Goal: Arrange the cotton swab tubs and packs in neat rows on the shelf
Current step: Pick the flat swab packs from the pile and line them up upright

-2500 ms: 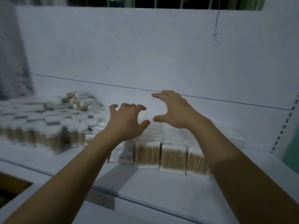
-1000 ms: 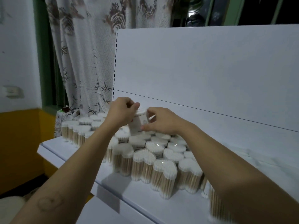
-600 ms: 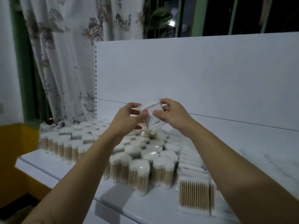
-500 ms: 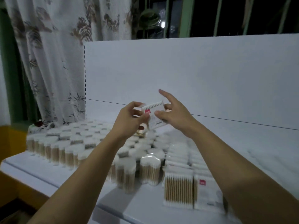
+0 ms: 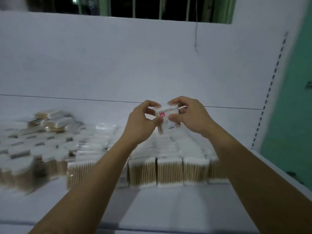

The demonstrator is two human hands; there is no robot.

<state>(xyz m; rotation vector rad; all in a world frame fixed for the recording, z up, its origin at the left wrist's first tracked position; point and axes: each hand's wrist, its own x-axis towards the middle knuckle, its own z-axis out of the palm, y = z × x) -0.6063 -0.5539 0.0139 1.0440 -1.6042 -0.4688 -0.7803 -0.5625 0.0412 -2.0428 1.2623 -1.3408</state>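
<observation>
shop: stocked white shelf (image 5: 168, 208), packs (image 5: 169, 172).

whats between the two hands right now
A cotton swab pack with a red label, pinched between the left hand and right hand, in the head view.

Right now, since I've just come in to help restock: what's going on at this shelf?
A person holds one cotton swab pack up, pinched between the left hand and right hand, above the white shelf. Below it, upright packs stand in rows toward the front. To the left sit the tubs, blurred, with a few loose packs lying on top, not yet lined up.
</observation>
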